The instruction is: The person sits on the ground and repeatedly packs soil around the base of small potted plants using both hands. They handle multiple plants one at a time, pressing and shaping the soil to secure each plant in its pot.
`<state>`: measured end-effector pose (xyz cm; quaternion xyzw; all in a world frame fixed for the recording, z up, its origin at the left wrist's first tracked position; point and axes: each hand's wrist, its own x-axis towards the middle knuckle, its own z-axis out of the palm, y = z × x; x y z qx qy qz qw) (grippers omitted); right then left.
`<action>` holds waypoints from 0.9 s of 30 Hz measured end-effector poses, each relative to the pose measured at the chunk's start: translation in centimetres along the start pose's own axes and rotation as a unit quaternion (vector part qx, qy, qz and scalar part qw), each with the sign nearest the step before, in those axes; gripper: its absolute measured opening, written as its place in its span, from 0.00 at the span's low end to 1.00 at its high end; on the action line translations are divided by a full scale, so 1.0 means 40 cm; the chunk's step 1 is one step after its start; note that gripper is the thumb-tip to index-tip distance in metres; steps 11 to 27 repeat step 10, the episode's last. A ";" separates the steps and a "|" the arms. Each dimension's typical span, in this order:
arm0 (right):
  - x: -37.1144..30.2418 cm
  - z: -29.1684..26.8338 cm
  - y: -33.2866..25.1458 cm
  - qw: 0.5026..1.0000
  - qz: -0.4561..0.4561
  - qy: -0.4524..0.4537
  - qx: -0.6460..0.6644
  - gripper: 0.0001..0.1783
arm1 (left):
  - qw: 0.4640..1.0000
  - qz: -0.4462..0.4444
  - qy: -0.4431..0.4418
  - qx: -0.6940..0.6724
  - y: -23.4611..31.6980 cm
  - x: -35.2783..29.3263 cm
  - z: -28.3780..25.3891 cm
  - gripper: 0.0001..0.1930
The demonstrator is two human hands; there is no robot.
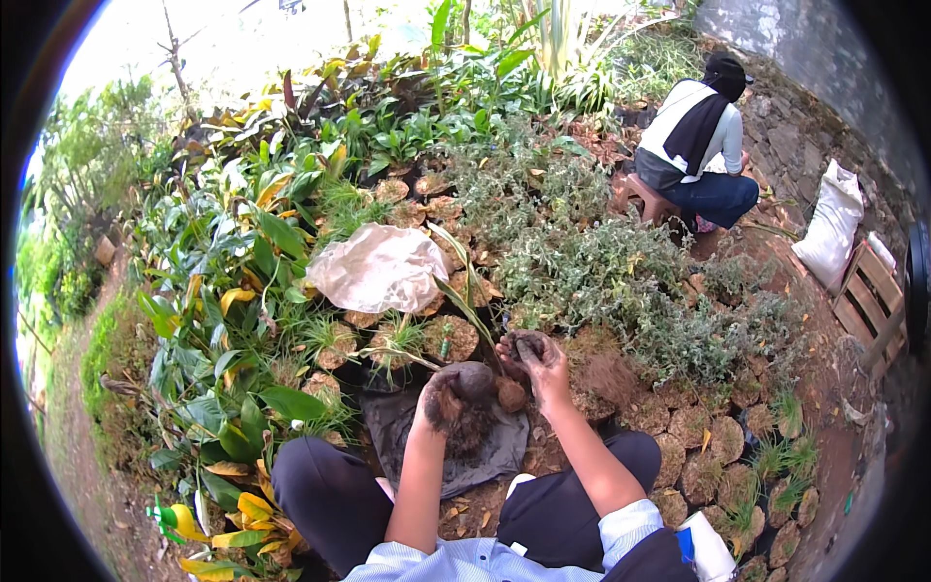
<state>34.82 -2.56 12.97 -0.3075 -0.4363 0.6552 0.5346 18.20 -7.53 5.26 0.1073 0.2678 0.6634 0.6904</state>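
Note:
My left hand (441, 405), smeared with dark soil, is curled around the side of a round, dark soil ball (474, 380). To its right, my right hand (539, 367) is raised a little, its muddy fingers bent together; whether a clump of soil lies in them is hard to tell. A smaller brown ball (511, 394) sits between the two hands, close to the soil ball. Beneath them, a heap of dark, fibrous soil (469, 433) rests on a black plastic sheet (504, 456) spread between my knees.
Round potted plants (452, 338) stand closely packed ahead, with a crumpled whitish plastic sheet (380, 270) over some. Leafy plants crowd the left, near a green-yellow spray bottle (177, 521). Another person (693, 145) sits on a stool at far right, by a white sack (832, 225) and wooden crate (870, 299).

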 end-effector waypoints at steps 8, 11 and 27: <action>-0.007 0.000 0.078 0.963 -0.144 -0.100 -0.205 0.24 | 0.976 -0.067 0.069 -0.198 0.000 0.004 0.047 0.19; -0.023 0.031 0.078 0.936 -0.175 -0.084 -0.293 0.20 | 0.968 -0.049 0.053 -0.239 -0.019 0.021 -0.019 0.22; -0.023 0.031 0.078 0.936 -0.175 -0.084 -0.293 0.20 | 0.968 -0.049 0.053 -0.239 -0.019 0.021 -0.019 0.22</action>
